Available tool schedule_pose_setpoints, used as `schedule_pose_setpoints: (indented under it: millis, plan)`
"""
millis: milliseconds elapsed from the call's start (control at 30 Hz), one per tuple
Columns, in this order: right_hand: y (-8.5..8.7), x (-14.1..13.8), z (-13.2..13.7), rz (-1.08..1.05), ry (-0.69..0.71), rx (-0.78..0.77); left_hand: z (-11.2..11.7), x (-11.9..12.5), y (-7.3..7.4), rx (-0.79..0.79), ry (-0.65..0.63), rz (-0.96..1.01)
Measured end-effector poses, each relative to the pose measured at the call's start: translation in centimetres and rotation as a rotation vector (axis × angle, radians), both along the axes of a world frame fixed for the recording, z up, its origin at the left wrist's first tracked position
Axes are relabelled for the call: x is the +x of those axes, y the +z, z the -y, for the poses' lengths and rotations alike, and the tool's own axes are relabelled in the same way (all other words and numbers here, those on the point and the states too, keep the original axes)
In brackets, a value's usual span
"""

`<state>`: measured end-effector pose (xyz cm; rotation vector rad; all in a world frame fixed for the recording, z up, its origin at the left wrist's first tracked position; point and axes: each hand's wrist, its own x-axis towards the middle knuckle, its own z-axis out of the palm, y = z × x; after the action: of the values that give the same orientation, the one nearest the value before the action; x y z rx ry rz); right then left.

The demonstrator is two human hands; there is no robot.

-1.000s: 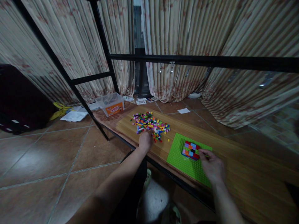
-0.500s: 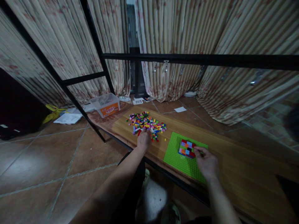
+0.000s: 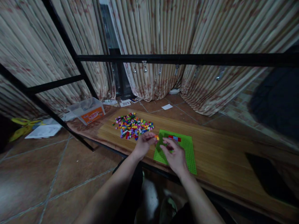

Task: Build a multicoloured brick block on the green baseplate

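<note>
My left hand [image 3: 145,143] pinches a small orange toy brick [image 3: 156,137] at its fingertips, over the left edge of the green baseplate [image 3: 190,155]. My right hand [image 3: 174,153] is beside it above the plate, thumb and fingers apart and curved, with nothing visible between them. Behind the right hand, a block of red, blue and other coloured bricks [image 3: 175,138] sits on the plate; its nearer part is hidden by that hand. A pile of loose multicoloured bricks [image 3: 134,124] lies left of the plate on the wooden board [image 3: 217,149].
A clear plastic box [image 3: 87,110] with an orange label stands at the bench's far left end. A dark flat object [image 3: 268,177] lies at the right. A black metal rail [image 3: 175,58] runs across in front of the curtains [image 3: 158,31]. White paper [image 3: 167,106] lies on the floor.
My left hand has come away from the pile, rightward to the plate, with an orange brick. My right hand has moved left, off the brick block's right side, and its fingers have opened. The view has turned right.
</note>
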<state>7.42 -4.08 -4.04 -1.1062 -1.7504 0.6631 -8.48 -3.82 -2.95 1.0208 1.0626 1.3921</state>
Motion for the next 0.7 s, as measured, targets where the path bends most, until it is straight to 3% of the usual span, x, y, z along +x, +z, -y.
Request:
schedule_pose_setpoints:
  millis: [267, 533, 700]
  plan:
    - [0.2, 0.0, -0.3, 0.036, 0.014, 0.165, 0.6, 1.3, 0.6, -0.116, -0.083, 0.084]
    - [-0.1, 0.3, -0.4, 0.044, 0.010, 0.093, 0.2, 2.0, -0.3, -0.152, -0.089, 0.071]
    - [0.2, 1.0, -1.0, -0.281, -0.112, -0.088, 0.0, 2.1, -0.5, -0.169, -0.042, 0.065]
